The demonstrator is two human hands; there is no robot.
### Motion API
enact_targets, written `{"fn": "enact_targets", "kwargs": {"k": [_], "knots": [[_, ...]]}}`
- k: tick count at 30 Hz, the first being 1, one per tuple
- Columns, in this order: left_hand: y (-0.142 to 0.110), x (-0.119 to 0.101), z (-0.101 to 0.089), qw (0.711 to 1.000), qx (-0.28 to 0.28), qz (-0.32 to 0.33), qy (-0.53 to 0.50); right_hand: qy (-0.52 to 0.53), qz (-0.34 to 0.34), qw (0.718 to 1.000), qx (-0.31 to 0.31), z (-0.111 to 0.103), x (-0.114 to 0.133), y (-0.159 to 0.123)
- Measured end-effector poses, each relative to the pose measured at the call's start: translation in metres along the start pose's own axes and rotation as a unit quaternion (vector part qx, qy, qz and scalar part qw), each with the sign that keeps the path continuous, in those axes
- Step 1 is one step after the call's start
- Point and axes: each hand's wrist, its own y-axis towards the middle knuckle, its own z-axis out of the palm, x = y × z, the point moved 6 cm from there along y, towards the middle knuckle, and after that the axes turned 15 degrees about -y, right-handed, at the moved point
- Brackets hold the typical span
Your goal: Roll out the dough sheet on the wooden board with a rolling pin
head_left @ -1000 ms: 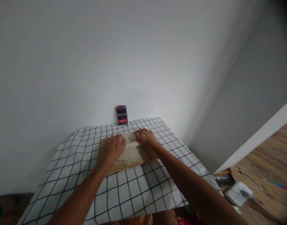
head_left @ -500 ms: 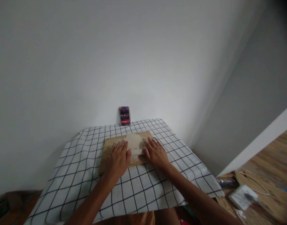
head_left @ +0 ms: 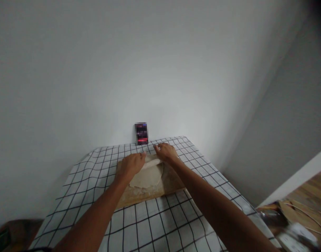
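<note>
A flat sheet of pale dough lies on a wooden board. Across the dough's far part runs a light rolling pin, its middle showing between my two hands. My left hand is curled over the pin's left end. Over the right end is my right hand, fingers bent, near the board's far edge. Both ends of the pin are hidden beneath the hands.
A white cloth with dark grid lines covers the table under the board. A dark, blurred upright object leans at the wall behind. On the lower right, a white power strip and a cable lie on a wooden surface.
Both hands have moved away from me with the rolling pin, from the near part of the dough to its far part. My fingers, stretched out before, are now bent.
</note>
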Motion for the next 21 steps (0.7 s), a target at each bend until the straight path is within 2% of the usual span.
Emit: {"fn": "enact_targets", "kwargs": {"k": [3, 6, 10, 14, 21], "knots": [[0.014, 0.006, -0.002, 0.999, 0.000, -0.027, 0.018, 0.017, 0.014, 0.999, 0.037, 0.009, 0.001, 0.023], [0.024, 0.010, -0.002, 0.999, 0.001, -0.028, 0.022, 0.027, 0.025, 0.997, 0.068, 0.018, 0.002, 0.042], [0.029, 0.015, -0.001, 0.999, 0.000, -0.033, 0.027, 0.022, 0.019, 0.996, 0.082, 0.025, 0.004, 0.054], [0.028, 0.015, -0.001, 0.999, -0.004, -0.031, 0.024, 0.007, 0.012, 0.996, 0.090, 0.027, 0.002, 0.046], [0.023, 0.015, 0.005, 1.000, 0.010, -0.022, -0.010, -0.018, 0.020, 0.997, 0.075, 0.018, -0.002, 0.011]]}}
